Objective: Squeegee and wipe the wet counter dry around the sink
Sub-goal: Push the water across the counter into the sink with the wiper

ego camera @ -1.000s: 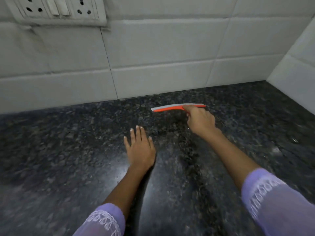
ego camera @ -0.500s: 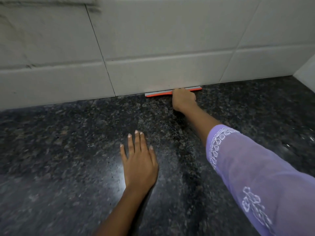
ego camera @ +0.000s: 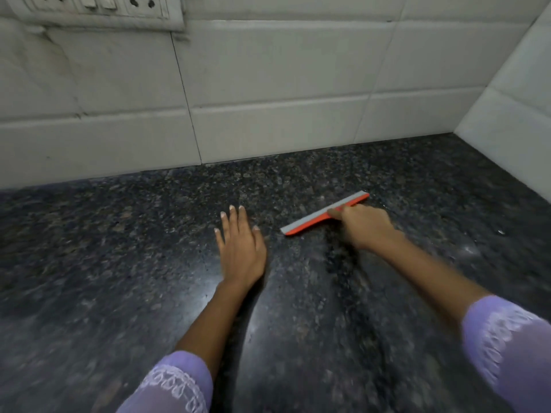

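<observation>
The right hand (ego camera: 365, 226) grips the squeegee (ego camera: 325, 214), mid-stroke it seems; the left hand (ego camera: 241, 247) lies spread flat beside it. Next: steady downward pressure.

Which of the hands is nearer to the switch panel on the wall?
Left. The left hand lies flat on the counter, below and right of the switch panel. The right hand, holding the squeegee, is farther right.

Orange squeegee (ego camera: 325, 214) with grey blade, speckled black granite counter (ego camera: 119, 263), white wall tiles (ego camera: 268, 84), embroidered lilac sleeves (ego camera: 512, 347)
</observation>
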